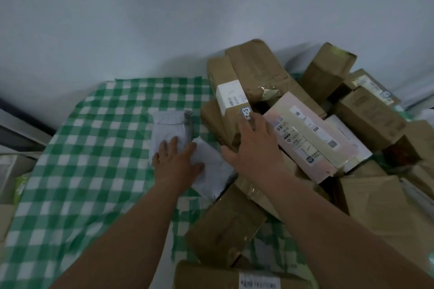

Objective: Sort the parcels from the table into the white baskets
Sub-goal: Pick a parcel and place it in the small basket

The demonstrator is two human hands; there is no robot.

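A heap of brown cardboard parcels covers the right half of the table. My right hand (252, 145) grips the near end of a long brown box (225, 87) that carries a white label and a small "2-5" sticker. Its thumb wraps the box's left edge. My left hand (175, 159) lies flat with straight fingers on a soft white mailer bag (169, 129) in the middle of the green-checked cloth (94, 148). A second white bag (211, 171) lies just right of that hand. A pale pink box (312, 141) rests against my right hand. No white basket is in view.
More brown boxes lie near me, one (225, 230) between my forearms and one (234, 277) at the bottom edge. A white wall (164, 19) stands behind the table. At the far left edge, beyond the cloth, are boxes and a green item (20, 185).
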